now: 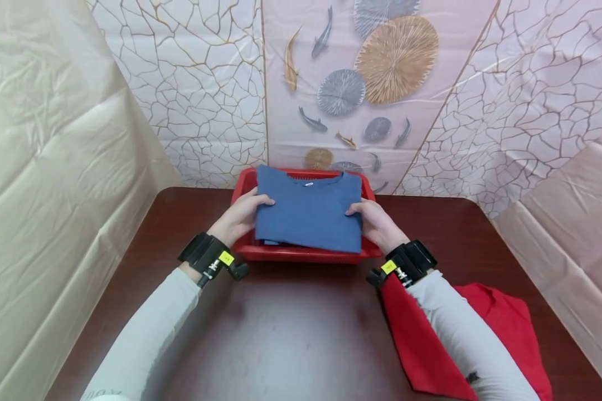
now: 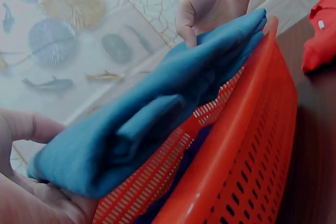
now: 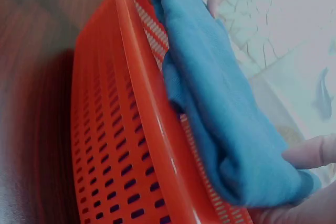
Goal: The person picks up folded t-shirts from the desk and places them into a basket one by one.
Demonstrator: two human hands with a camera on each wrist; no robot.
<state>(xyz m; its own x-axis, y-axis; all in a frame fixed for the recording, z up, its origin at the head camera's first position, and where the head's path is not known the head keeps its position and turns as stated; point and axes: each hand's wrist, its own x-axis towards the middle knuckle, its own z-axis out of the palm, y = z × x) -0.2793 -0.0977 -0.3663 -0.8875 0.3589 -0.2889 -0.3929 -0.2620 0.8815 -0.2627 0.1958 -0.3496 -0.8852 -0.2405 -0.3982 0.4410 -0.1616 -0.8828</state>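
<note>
A folded blue T-shirt (image 1: 308, 214) is held over the red plastic basket (image 1: 301, 255), its neckline toward the far side. My left hand (image 1: 241, 216) grips its left edge, thumb on top and fingers underneath. At the opposite edge my right hand (image 1: 378, 225) pinches the shirt in the same way. Both wrist views show the folded layers of the shirt (image 2: 131, 114) above the basket's slotted wall (image 3: 107, 129). Some dark cloth (image 2: 194, 148) lies inside the basket, mostly hidden beneath the shirt.
A red garment (image 1: 511, 323) lies on the right of the dark wooden table (image 1: 291, 334), partly under my right forearm. Patterned sheeting (image 1: 215, 94) hangs behind the table's back edge, and cream sheeting (image 1: 55, 195) hangs along the left.
</note>
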